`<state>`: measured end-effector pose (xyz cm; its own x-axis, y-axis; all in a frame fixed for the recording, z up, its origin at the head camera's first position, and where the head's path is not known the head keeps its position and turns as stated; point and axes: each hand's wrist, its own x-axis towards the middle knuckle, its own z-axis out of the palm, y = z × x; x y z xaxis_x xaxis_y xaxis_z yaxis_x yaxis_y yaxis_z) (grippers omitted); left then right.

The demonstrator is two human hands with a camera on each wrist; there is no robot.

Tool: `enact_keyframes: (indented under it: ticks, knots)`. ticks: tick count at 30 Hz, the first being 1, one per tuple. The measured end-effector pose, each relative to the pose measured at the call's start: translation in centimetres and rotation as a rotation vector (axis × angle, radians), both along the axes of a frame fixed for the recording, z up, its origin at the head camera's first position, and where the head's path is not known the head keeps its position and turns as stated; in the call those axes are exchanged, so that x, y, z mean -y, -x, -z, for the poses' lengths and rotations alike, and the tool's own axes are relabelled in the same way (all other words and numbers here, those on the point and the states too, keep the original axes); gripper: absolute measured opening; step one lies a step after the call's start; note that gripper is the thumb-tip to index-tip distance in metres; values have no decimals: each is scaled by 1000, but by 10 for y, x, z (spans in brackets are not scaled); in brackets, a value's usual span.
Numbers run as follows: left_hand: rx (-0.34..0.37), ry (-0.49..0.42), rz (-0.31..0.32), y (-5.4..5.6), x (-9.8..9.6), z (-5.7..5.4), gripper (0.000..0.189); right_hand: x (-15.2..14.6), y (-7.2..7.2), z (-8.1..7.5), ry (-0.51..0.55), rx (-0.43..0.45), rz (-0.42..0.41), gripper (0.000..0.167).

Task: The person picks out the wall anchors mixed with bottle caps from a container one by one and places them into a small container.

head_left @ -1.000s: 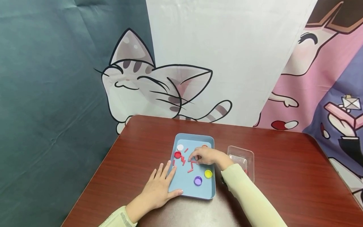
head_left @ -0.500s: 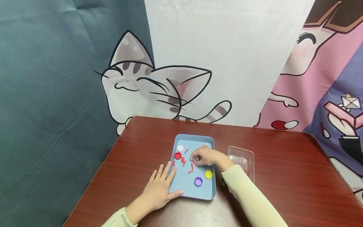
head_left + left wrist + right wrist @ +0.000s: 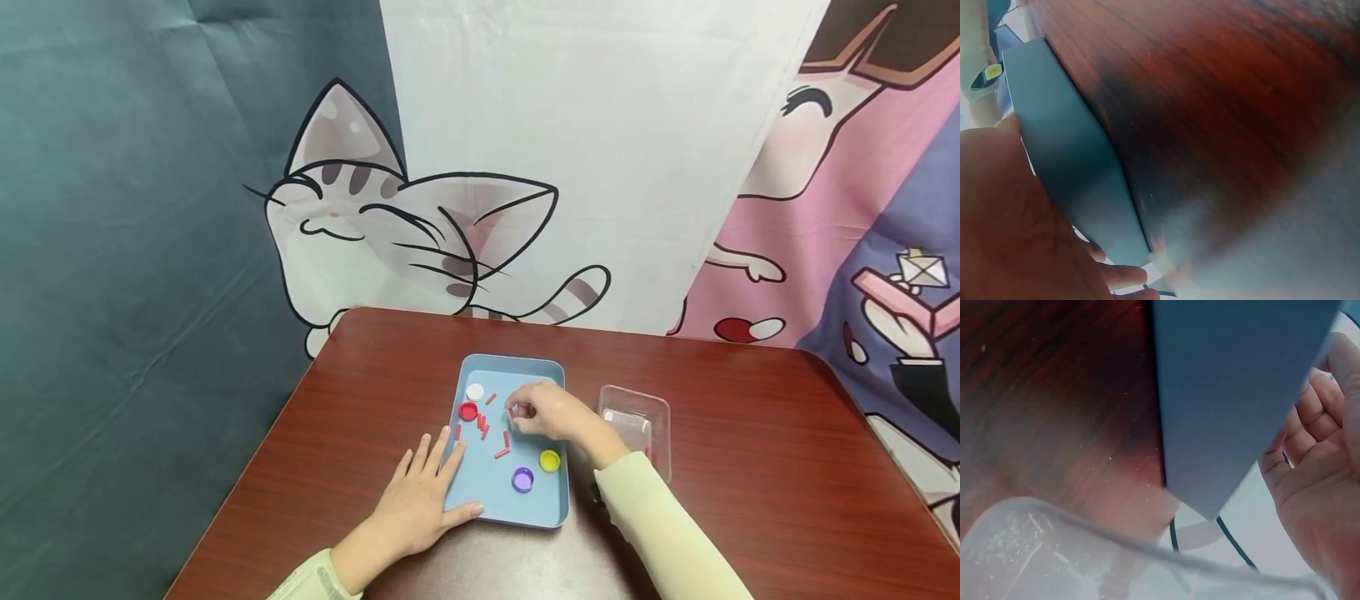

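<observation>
A shallow blue tray point(image 3: 480, 487) lies on the table, with several short red sticks point(image 3: 482, 422) scattered in it. My left hand point(image 3: 414, 504) is spread flat at the tray's left front corner, fingers straight over its rim. In the left wrist view its palm point(image 3: 1016, 212) lies along the tray's outer wall. Over the tray's right half, my right hand point(image 3: 551, 412) pinches one red stick point(image 3: 512, 413) between thumb and forefinger. Two more sticks point(image 3: 506, 439) lie just in front of it. The tray wall hides those right fingertips in the right wrist view.
Along the tray's left side sit a white cap point(image 3: 475, 392) and a red cap point(image 3: 468, 411). Purple point(image 3: 522, 480) and yellow point(image 3: 550, 461) caps lie near its front right. A clear plastic box point(image 3: 667, 433) stands right of the tray, partly behind the right sleeve point(image 3: 660, 517).
My right hand has shifted slightly back, away from the two nearby sticks, and one red stick now stands tilted between its fingertips. The left hand has stayed in place on the tray.
</observation>
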<state>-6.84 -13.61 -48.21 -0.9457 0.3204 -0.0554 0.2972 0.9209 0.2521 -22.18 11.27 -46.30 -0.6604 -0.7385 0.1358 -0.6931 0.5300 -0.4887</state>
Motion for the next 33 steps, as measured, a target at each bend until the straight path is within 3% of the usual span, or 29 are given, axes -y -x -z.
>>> enact_keyframes:
  ticks: [12, 33]
  knots:
    - [-20, -5, -5, 0, 1, -1, 89, -21, -17, -14, 150, -7, 118, 21]
    - [-16, -18, 1, -2, 0, 0, 89, -69, -31, -20, 241, 81, 238, 25]
